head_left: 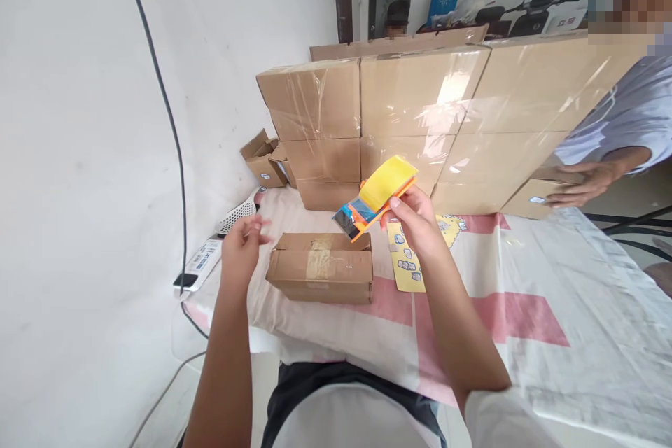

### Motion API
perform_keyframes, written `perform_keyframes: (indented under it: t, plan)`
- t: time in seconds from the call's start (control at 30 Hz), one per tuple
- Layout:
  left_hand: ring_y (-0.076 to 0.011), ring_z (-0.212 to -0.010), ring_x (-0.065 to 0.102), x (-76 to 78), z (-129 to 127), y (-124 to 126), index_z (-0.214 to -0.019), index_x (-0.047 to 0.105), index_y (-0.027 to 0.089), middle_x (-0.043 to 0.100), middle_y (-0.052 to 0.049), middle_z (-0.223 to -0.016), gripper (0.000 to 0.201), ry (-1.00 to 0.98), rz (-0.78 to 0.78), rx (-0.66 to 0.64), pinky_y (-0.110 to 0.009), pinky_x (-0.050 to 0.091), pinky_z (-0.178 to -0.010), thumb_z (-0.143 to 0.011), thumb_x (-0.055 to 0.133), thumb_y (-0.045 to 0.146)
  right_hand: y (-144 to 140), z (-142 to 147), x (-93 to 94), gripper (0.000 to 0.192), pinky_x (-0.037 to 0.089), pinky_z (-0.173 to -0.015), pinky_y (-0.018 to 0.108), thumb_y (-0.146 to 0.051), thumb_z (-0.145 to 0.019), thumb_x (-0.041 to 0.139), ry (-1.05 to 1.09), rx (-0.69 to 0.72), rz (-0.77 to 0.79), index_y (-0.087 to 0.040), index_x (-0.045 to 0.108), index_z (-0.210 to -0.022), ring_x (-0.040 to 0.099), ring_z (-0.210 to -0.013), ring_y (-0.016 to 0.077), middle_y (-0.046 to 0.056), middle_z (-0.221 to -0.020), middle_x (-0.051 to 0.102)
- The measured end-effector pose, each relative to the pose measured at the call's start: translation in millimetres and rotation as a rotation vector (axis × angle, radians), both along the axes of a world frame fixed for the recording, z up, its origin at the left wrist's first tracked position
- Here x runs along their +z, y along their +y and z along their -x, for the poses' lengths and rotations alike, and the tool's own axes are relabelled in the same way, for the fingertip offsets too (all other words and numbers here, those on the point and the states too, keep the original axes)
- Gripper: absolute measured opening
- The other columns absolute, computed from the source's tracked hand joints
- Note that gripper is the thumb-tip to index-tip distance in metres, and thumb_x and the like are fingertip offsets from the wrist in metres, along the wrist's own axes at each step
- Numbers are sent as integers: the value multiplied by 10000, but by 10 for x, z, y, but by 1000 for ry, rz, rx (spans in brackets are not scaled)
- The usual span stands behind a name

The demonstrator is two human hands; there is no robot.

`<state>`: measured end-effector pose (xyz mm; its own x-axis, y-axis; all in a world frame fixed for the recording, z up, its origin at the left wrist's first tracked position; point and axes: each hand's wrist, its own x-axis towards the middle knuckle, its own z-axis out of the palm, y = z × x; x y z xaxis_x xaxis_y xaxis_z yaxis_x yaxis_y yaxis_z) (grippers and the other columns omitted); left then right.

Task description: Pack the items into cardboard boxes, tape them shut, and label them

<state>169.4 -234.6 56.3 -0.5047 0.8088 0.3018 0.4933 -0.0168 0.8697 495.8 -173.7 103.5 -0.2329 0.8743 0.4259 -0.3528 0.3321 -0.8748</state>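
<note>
My right hand [417,217] grips an orange and blue tape dispenser [362,212] loaded with a wide yellow roll of tape. It is held tilted above the right end of a closed brown cardboard box [320,269]. A strip of tape runs across the middle of that box's top, which lies on the cloth-covered table. Left of the box, my left hand [244,241] is raised with its fingers curled together. Its fingertips are slightly blurred, and whatever may be between them is too small to make out.
Stacked, taped cartons [409,98] form a wall behind. Small cardboard boxes [265,161] stand at the back left, near a white perforated object [239,215] and a power strip [202,262]. A yellow printed sheet [407,262] lies right. Another person's hand [591,182] touches a carton.
</note>
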Motion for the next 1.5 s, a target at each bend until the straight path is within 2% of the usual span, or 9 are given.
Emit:
perform_keyframes:
  t: [0.1, 0.23, 0.37, 0.47, 0.6, 0.87, 1.03, 1.2, 1.5]
  plan:
    - [-221, -1068, 699, 153, -146, 4, -1164, 649, 230, 676, -78, -1287, 328, 84, -166, -91, -338, 559, -878, -879, 652, 392, -10, -4, 6, 377, 502, -468, 286, -562, -789, 800, 3, 23, -8, -241, 641, -905, 601, -659, 168, 33, -852, 668]
    - [-207, -802, 657, 410, -433, -17, -723, 625, 210, 646, -22, -714, 372, 177, -108, -83, -370, 532, -854, -962, 574, 491, -36, 0, 21, 326, 469, -457, 269, -527, -825, 779, -1, 33, -24, -231, 649, -870, 578, -612, 143, 29, -844, 683]
    - [-204, -1121, 641, 568, -789, -21, -1302, 588, 267, 716, -36, -1100, 324, 247, -146, -379, -406, 461, -1075, -1022, 447, 350, -71, 6, 44, 330, 439, -435, 256, -522, -839, 766, -24, 27, -25, -215, 645, -845, 551, -582, 126, 37, -845, 702]
    - [-215, -1334, 529, 602, -1065, -13, -1321, 601, 282, 631, -53, -1349, 341, 308, -65, -605, -415, 376, -1172, -1032, 436, 353, -85, 9, 49, 351, 442, -437, 254, -538, -833, 765, -44, 26, -29, -210, 638, -836, 559, -597, 131, 40, -849, 709]
    - [-244, -1258, 559, 552, -1302, 48, -1016, 745, 255, 642, -67, -1246, 293, 279, 42, -652, -404, 412, -1124, -1003, 514, 435, -85, 21, 14, 341, 434, -452, 261, -540, -839, 756, -82, -21, -43, -219, 640, -844, 543, -584, 130, 23, -810, 681]
    - [-235, -1212, 583, 471, -1420, 153, -872, 805, 256, 607, -74, -1194, 259, 10, 17, -729, -344, 490, -1025, -950, 597, 390, 73, 19, -222, 373, 582, -765, 408, -610, -911, 630, -158, -332, -194, -238, 653, -900, 691, -826, 245, 68, -894, 727]
    - [-222, -1125, 611, 546, -1532, 132, -766, 783, 216, 589, -80, -1146, 268, -136, -16, -675, -318, 525, -958, -914, 636, 384, 159, 6, -281, 408, 589, -926, 452, -583, -992, 525, -80, -181, -320, -283, 621, -1252, 724, -1084, 277, 102, -1263, 720]
    - [-218, -1093, 629, 637, -1583, 149, -819, 800, 227, 633, -69, -1113, 242, -81, -49, -661, -326, 524, -958, -918, 639, 377, 124, 20, -255, 418, 530, -1052, 519, -592, -963, 569, -256, -285, -416, -275, 643, -1225, 673, -1206, 328, 121, -1260, 731]
    - [-169, -690, 669, 618, -1725, 55, -969, 782, 201, 768, -49, -840, 324, -122, 203, -751, -297, 551, -698, -926, 633, 485, 327, -56, -479, 561, 596, -753, 470, -781, -863, 554, -79, -444, -156, -286, 603, -1121, 678, -929, 299, 71, -911, 673]
